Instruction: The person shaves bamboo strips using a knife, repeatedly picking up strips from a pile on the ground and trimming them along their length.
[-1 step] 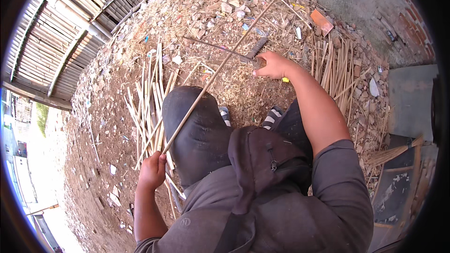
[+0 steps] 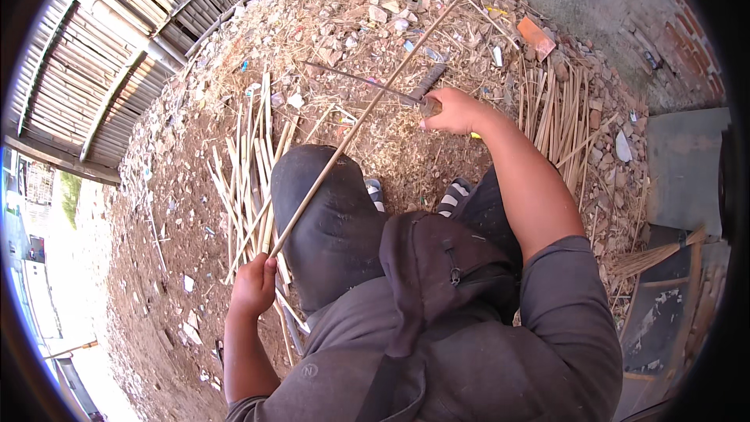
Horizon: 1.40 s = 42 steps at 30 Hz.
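My left hand (image 2: 255, 284) is closed round the near end of a long thin brown stick (image 2: 328, 166). The stick slants away to the far right, passing over my left knee. My right hand (image 2: 458, 112) grips the handle of a knife (image 2: 351, 76) with a long, narrow, dark blade. Its blade points left and crosses the stick beyond my knees; whether they touch I cannot tell. A dark, ridged, bar-shaped thing (image 2: 432, 76) lies on the ground just past my right hand.
A pile of split sticks (image 2: 248, 180) lies beside my left leg, another bundle (image 2: 561, 105) at right. An orange brick (image 2: 536, 37) sits among rubble at the far right. A slatted bamboo wall (image 2: 117, 55) stands at left, a grey wall (image 2: 578, 0) at right.
My right hand and the knife handle have shifted very slightly. My left hand and the stick look unmoved.
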### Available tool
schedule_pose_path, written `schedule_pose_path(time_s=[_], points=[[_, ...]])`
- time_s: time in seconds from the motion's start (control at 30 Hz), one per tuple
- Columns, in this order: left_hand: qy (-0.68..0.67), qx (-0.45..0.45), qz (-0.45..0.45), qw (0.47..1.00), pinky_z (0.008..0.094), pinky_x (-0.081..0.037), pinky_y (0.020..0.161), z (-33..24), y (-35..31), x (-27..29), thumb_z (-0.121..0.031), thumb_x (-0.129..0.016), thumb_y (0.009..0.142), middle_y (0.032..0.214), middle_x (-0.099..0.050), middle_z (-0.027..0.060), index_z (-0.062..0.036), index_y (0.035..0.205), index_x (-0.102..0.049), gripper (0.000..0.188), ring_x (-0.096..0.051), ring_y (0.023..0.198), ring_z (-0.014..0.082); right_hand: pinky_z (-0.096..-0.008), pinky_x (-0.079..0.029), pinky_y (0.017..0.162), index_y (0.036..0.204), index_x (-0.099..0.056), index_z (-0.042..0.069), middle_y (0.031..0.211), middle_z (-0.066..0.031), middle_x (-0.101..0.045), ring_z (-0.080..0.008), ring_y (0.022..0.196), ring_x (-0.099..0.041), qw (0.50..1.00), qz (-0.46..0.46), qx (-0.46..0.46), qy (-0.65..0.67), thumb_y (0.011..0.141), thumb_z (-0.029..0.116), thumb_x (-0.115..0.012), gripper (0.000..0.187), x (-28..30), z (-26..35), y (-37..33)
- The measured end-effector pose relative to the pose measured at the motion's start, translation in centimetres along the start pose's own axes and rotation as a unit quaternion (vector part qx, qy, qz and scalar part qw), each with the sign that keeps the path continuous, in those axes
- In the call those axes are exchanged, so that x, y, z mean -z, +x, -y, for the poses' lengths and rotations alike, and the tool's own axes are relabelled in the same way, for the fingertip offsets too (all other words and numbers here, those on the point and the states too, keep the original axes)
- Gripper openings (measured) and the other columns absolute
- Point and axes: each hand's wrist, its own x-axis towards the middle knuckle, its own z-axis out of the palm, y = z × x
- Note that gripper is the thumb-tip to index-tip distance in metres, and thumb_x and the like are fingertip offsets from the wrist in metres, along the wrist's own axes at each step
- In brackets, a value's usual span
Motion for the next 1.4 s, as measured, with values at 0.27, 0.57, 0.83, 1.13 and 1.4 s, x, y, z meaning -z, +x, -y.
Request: schedule_pose_path(time_s=[0.27,0.57,0.83,1.13,1.4], points=[[0.075,-0.015,-0.028,0.997,0.0537,-0.042,0.054,1.7,-1.2,0.0,-0.025,-0.050,0.102,0.063,-0.057,0.0227,-0.0045,0.081,-0.050,0.029,-0.057,0.061,0.0460,-0.0385,-0.049,0.068,0.093,-0.065,0.004,0.076,-0.0103,-0.064,-0.0241,0.073,-0.063,0.998,-0.040,0.043,0.023,0.077,0.028,-0.076,0.031,-1.5,-0.6,0.1],[0.096,0.013,-0.033,0.995,0.0522,-0.044,0.054,1.1,-1.7,0.7,-0.027,-0.050,0.102,0.063,-0.057,0.0204,-0.0051,0.082,-0.051,0.030,-0.058,0.061,0.0444,-0.0424,-0.051,0.073,0.096,-0.067,0.006,0.083,-0.0136,-0.068,-0.0286,0.080,-0.068,0.979,0.015,0.078,-0.190,0.077,0.021,-0.068,0.024,-1.0,7.8,-3.3],[0.137,0.020,-0.041,0.990,0.0538,-0.044,0.053,1.3,-2.2,1.7,-0.030,-0.050,0.101,0.062,-0.058,0.0209,-0.0065,0.081,-0.050,0.031,-0.059,0.061,0.0456,-0.0417,-0.051,0.076,0.099,-0.067,0.007,0.089,-0.0142,-0.069,-0.0295,0.084,-0.067,0.996,-0.056,-0.062,-0.013,0.077,0.020,-0.067,0.026,1.2,-0.1,-0.3],[0.099,-0.003,-0.044,0.994,0.0545,-0.042,0.053,4.3,-2.9,0.2,-0.027,-0.050,0.101,0.062,-0.056,0.0229,-0.0045,0.080,-0.049,0.030,-0.057,0.061,0.0473,-0.0423,-0.051,0.075,0.094,-0.067,0.006,0.086,-0.0133,-0.069,-0.0290,0.083,-0.067,0.994,-0.073,-0.052,0.055,0.073,0.026,-0.074,0.030,-0.2,-0.8,0.2],[0.111,-0.012,-0.066,0.992,0.0521,-0.044,0.053,4.0,-3.5,0.4,-0.027,-0.050,0.101,0.062,-0.057,0.0211,-0.0052,0.080,-0.052,0.030,-0.059,0.060,0.0450,-0.0440,-0.051,0.075,0.099,-0.068,0.005,0.085,-0.0141,-0.069,-0.0305,0.086,-0.068,0.992,-0.007,0.023,-0.124,0.076,0.021,-0.068,0.028,0.0,4.6,-2.6]])
